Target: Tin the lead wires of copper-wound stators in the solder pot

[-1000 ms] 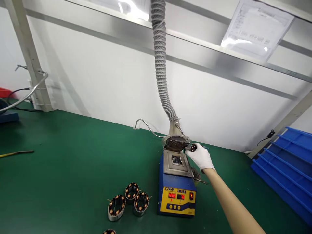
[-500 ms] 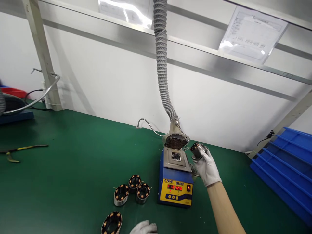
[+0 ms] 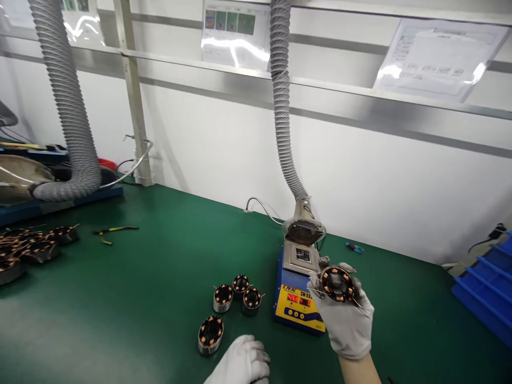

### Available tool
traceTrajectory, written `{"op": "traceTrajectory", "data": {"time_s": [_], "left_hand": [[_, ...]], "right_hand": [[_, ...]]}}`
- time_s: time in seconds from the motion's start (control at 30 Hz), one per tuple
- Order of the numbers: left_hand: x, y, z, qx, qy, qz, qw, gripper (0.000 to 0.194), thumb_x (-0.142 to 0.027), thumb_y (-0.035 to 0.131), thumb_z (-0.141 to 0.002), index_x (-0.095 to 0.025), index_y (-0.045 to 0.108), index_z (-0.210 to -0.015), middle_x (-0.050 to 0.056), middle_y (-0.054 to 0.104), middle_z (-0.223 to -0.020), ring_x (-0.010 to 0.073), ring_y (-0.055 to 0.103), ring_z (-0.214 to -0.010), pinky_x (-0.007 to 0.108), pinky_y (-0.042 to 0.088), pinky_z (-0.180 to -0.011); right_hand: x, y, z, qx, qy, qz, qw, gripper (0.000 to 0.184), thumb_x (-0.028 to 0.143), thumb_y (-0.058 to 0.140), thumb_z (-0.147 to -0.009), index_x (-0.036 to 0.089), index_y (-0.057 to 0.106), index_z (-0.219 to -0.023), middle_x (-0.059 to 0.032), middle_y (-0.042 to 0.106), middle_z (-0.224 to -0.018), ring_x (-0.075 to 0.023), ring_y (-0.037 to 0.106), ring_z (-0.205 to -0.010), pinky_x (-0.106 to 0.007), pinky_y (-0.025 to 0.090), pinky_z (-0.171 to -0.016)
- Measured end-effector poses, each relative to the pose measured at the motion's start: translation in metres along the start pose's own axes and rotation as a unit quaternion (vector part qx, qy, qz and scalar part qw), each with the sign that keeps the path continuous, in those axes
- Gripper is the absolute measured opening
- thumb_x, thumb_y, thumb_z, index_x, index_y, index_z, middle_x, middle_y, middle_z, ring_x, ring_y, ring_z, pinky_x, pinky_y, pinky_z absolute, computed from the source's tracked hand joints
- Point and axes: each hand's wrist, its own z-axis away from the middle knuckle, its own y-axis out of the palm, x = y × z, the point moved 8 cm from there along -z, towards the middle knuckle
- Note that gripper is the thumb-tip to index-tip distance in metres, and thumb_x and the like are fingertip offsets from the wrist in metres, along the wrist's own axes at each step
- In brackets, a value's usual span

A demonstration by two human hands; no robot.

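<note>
My right hand (image 3: 344, 322), in a white glove, is closed around a motor stator (image 3: 337, 284). The stator's ring of copper windings faces me, and a short wire sticks out at its lower right. Just behind the hand is the blue and yellow solder pot (image 3: 299, 306) with lit red digits and a square metal opening on top. My left hand (image 3: 246, 362), also gloved, is at the bottom edge with its fingers curled in and nothing showing in them. Near it stands a stator (image 3: 210, 335), with a group of three more stators (image 3: 240, 288) farther back.
A grey extraction hose (image 3: 282, 106) hangs over the pot, ending in a hood (image 3: 304, 230). Many stators (image 3: 36, 248) lie at the left near yellow-handled pliers (image 3: 116, 230). Small blue cutters (image 3: 354, 247) lie behind my right hand. Blue trays (image 3: 486, 288) stand at right.
My right hand has brought the stator from beside the pot's top toward me and turned its open end to face me. The view has shifted left, and more of my left hand shows.
</note>
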Motion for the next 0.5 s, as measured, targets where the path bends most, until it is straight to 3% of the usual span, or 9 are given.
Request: {"op": "traceTrajectory", "data": {"time_s": [0.07, 0.13, 0.17, 0.23, 0.3, 0.4, 0.5], "left_hand": [[-0.003, -0.010, 0.001, -0.058, -0.033, 0.015, 0.998, 0.006, -0.022, 0.051, -0.087, -0.023, 0.057, -0.087, -0.002, 0.067, -0.091, 0.0143, 0.061, -0.092, 0.028, 0.041, -0.093], [-0.011, -0.023, -0.002, -0.104, -0.081, 0.055, 0.990, 0.021, -0.030, 0.053, -0.087, -0.024, 0.054, -0.107, 0.002, 0.066, -0.100, 0.0163, 0.060, -0.094, 0.027, 0.043, -0.090], [-0.017, -0.029, -0.005, -0.108, -0.110, 0.079, 0.985, 0.036, -0.036, 0.054, -0.086, -0.024, 0.047, -0.119, 0.004, 0.064, -0.106, 0.0180, 0.059, -0.096, 0.027, 0.044, -0.088], [-0.035, -0.034, -0.015, -0.056, -0.137, 0.162, 0.976, 0.064, -0.048, 0.056, -0.083, -0.023, 0.029, -0.136, 0.008, 0.059, -0.118, 0.0212, 0.057, -0.102, 0.027, 0.042, -0.092], [-0.046, -0.038, -0.023, -0.025, -0.189, 0.189, 0.963, 0.062, -0.047, 0.053, -0.084, -0.026, 0.029, -0.137, 0.007, 0.058, -0.118, 0.0232, 0.054, -0.107, 0.029, 0.039, -0.097], [-0.043, -0.036, -0.022, -0.024, -0.294, 0.171, 0.940, 0.055, -0.045, 0.052, -0.083, -0.030, 0.036, -0.133, 0.006, 0.060, -0.115, 0.0251, 0.054, -0.107, 0.031, 0.041, -0.094], [-0.024, -0.028, -0.003, -0.032, -0.388, 0.119, 0.913, 0.043, -0.045, 0.054, -0.081, -0.028, 0.052, -0.121, 0.007, 0.066, -0.095, 0.0251, 0.060, -0.091, 0.031, 0.047, -0.080]], "right_hand": [[-0.004, -0.002, 0.005, -0.003, -0.001, 0.010, 1.000, 0.020, 0.039, 0.065, -0.062, 0.035, 0.065, -0.082, 0.0042, 0.067, -0.101, -0.0198, 0.060, -0.093, -0.045, 0.044, -0.086], [-0.008, -0.004, 0.009, 0.007, 0.001, 0.023, 1.000, 0.022, 0.039, 0.067, -0.061, 0.036, 0.065, -0.083, 0.0042, 0.068, -0.100, -0.0212, 0.060, -0.094, -0.048, 0.042, -0.089], [-0.010, -0.007, 0.010, 0.012, 0.005, 0.031, 0.999, 0.024, 0.039, 0.069, -0.060, 0.036, 0.065, -0.084, 0.0040, 0.068, -0.099, -0.0222, 0.060, -0.095, -0.050, 0.041, -0.090], [-0.015, -0.018, 0.013, 0.011, 0.014, 0.067, 0.998, 0.028, 0.039, 0.073, -0.058, 0.038, 0.065, -0.085, 0.0035, 0.068, -0.099, -0.0243, 0.059, -0.097, -0.051, 0.041, -0.091], [-0.022, -0.036, 0.019, -0.002, 0.027, 0.107, 0.994, 0.029, 0.040, 0.075, -0.056, 0.040, 0.065, -0.084, 0.0032, 0.068, -0.099, -0.0258, 0.058, -0.099, -0.049, 0.043, -0.089], [-0.042, -0.062, 0.029, 0.003, 0.088, 0.176, 0.980, 0.030, 0.041, 0.072, -0.060, 0.044, 0.064, -0.089, 0.0019, 0.068, -0.099, -0.0283, 0.058, -0.100, -0.049, 0.047, -0.082], [-0.084, -0.074, 0.035, 0.074, 0.197, 0.294, 0.932, 0.044, 0.046, 0.070, -0.057, 0.048, 0.060, -0.100, 0.0004, 0.067, -0.099, -0.0320, 0.058, -0.100, -0.051, 0.050, -0.075]]}}
